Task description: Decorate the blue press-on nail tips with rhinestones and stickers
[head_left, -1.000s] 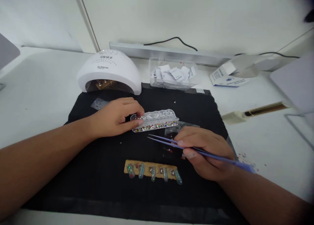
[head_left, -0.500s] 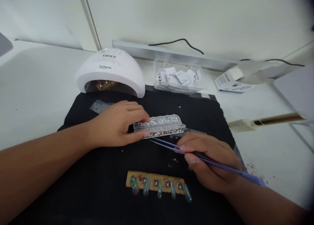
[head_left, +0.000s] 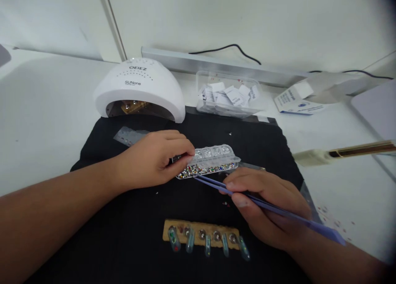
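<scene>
tweezers (head_left: 266,205) tips moved up-left, reaching rhinestone box (head_left: 210,162)

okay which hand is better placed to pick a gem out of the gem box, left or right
Right, probably. The right hand holds the tweezers, their tips at the gem box. The left hand grips the box's end, steadying it.

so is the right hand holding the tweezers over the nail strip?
No, the right hand points the tweezers at the rhinestone box.
</scene>
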Available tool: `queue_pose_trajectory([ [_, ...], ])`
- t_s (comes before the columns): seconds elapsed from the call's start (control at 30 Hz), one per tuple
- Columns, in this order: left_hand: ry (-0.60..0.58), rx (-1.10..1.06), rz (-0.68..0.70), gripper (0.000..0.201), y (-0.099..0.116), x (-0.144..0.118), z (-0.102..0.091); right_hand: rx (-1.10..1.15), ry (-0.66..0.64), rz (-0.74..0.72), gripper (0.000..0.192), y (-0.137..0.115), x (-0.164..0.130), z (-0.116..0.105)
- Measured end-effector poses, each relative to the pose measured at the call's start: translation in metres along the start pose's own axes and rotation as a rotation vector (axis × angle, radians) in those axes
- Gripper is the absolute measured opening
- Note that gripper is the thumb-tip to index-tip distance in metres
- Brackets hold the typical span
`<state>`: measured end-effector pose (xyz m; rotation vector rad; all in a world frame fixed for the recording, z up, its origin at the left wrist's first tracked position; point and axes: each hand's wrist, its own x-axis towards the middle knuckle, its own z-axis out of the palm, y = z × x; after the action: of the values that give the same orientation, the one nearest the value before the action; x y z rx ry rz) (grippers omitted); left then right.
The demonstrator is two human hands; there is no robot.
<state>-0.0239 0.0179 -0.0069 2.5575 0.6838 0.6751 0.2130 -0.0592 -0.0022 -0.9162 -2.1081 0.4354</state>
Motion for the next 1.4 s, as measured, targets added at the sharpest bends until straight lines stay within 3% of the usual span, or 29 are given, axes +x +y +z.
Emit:
queue_pose_trajectory([
  [0.13, 0.004, -0.002, 0.048, 0.013, 0.0013, 0.0, 0.0018, -0.001, -0.024, -0.014, 0.018, -0.0029, 0.0014, 0.0003],
  [0.53, 0.0, -0.051, -0.047, 0.007, 0.0098, 0.0002, 0.0071, 0.048, -0.015, -0.013, 0.014, -0.0009, 0.0001, 0.0077],
  [1.4, -0.028, -0.046, -0.04, 0.006, 0.0088, 0.0021, 0.0073, 0.045, -0.084, -0.001, 0.009, -0.0029, -0.0036, 0.0081],
])
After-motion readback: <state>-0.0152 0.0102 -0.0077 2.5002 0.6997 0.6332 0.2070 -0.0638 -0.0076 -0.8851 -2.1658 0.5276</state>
